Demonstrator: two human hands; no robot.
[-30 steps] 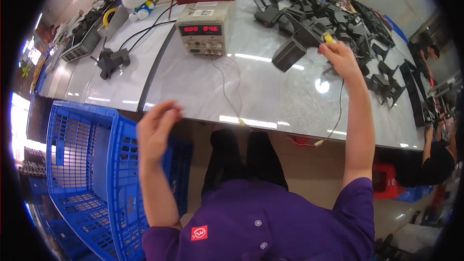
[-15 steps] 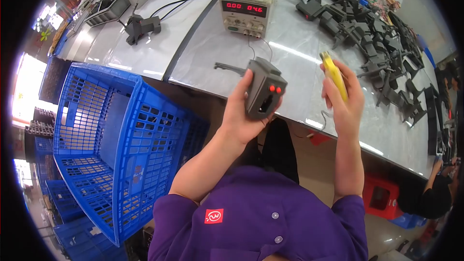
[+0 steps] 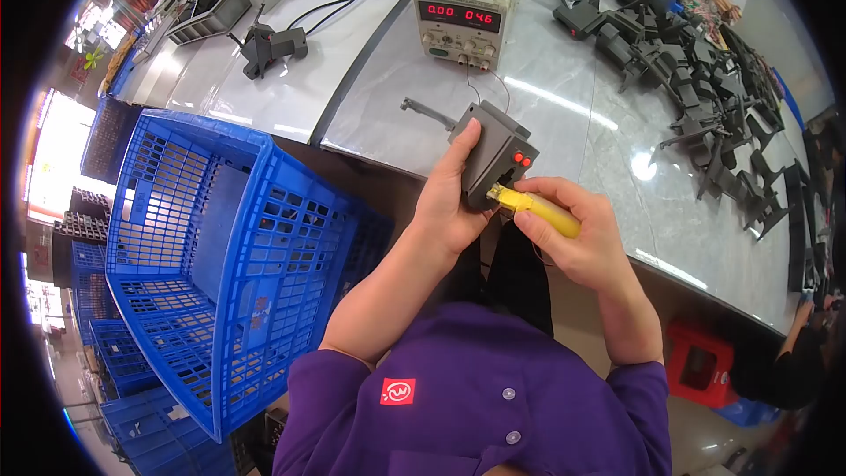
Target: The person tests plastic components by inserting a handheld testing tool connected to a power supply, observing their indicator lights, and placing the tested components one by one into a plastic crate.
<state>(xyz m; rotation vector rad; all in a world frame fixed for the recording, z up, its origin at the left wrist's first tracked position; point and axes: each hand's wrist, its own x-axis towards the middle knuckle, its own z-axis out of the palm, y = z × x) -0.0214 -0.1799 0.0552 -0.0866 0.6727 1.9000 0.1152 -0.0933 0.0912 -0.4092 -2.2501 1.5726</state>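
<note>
Dark grey and blocky, a hard box with two small red round bits on one end (image 3: 487, 152) is held up in front of the near edge of a shiny pale grey table (image 3: 564, 137). The left hand (image 3: 445, 211) grips the box, with its thumb pressed along the top and its other fingers wrapped under the far side, mostly hidden. A thin dark grey arm (image 3: 429, 114) pokes out past the box toward the table. The right hand (image 3: 586, 234) has its fingers closed around a fat yellow tool with a metal tip (image 3: 545, 210). The tip is at the dark hole in the end of the box, below the red bits, but it is too small to tell how far in it goes. On the table, past the box, sits a cream box-shaped machine with knobs and glowing red numbers (image 3: 463, 16). To the right is a big messy heap of dark grey parts (image 3: 687, 92). On the left part of the table lies one more dark grey part (image 3: 269, 48), near black wires (image 3: 339, 2). A big blue plastic crate with holes in its sides (image 3: 236, 286) stands to the left of the person, who wears a purple shirt (image 3: 476, 370).
</note>
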